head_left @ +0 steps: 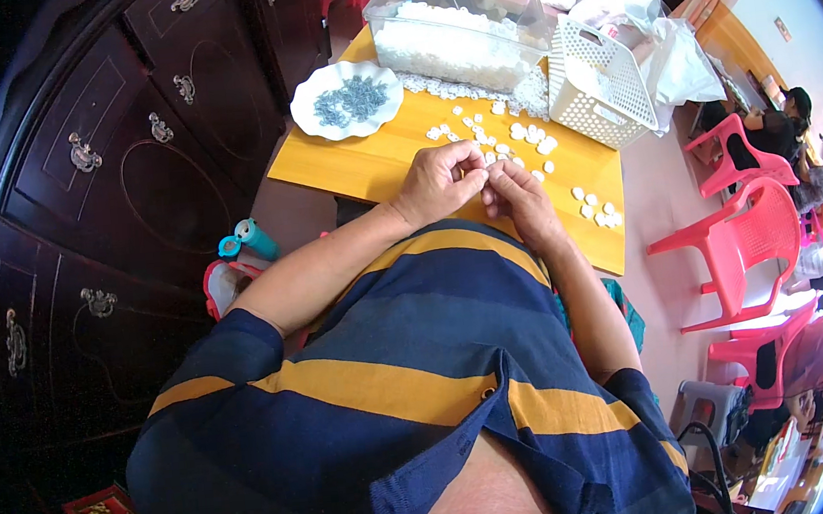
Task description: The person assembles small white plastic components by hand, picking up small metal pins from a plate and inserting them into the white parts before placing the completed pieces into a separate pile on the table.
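Over the near edge of the yellow wooden table (335, 161), my left hand (437, 186) and my right hand (524, 203) meet fingertip to fingertip. Thumb and fingers of both are pinched together; whatever sits between them is too small and covered to name. Just beyond my fingers lie loose small white pieces (498, 107), some squarish, some round. More round white pieces (600, 209) are scattered to the right of my right hand. A white scalloped plate (305, 100) at the table's left corner carries a heap of small dark grey pieces (351, 101).
Behind stands a clear plastic bin (458, 57) filled with white pieces, beside a white perforated basket (602, 88) and white plastic bags (684, 67). Dark cabinets (121, 184) line the left. A teal bottle (255, 239) is by the table's left. Pink chairs (748, 242) and seated people are at right.
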Motion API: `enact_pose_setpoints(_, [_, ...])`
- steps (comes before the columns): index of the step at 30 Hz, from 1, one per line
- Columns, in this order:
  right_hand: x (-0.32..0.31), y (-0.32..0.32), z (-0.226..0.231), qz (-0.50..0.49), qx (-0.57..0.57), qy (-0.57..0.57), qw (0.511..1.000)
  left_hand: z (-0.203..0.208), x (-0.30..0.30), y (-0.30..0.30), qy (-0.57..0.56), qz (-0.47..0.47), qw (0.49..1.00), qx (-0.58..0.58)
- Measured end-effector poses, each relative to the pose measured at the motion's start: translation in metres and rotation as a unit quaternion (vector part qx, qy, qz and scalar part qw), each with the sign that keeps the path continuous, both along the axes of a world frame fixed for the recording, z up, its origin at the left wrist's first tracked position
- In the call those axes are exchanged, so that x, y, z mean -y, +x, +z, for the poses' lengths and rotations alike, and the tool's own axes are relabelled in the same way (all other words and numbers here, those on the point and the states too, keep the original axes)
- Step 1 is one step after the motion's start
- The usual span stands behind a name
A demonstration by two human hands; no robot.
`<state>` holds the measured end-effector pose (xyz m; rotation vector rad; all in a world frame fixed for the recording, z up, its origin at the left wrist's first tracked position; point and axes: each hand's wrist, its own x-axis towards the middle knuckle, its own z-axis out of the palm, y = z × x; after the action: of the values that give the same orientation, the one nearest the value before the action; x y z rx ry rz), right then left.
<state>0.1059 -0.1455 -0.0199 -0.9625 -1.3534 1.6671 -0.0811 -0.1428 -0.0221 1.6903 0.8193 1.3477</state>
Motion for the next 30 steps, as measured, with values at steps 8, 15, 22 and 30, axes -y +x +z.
enact_pose_setpoints(8, [-0.001,0.006,-0.001,0.002,0.061,0.061,0.996,-0.004,-0.004,-0.001,0.135,0.042,0.983,-0.116])
enact_pose_setpoints(15, [-0.009,0.016,0.000,0.022,0.168,0.151,0.974,0.006,-0.003,0.002,0.150,0.050,0.977,-0.140])
enact_pose_setpoints(22, [-0.012,0.022,0.013,0.033,0.199,0.174,0.964,0.015,-0.006,0.006,0.169,0.065,0.973,-0.141])
enact_pose_setpoints(30, [-0.006,0.014,0.020,0.003,0.154,0.143,0.978,0.027,0.001,0.000,0.120,0.072,0.974,-0.181])
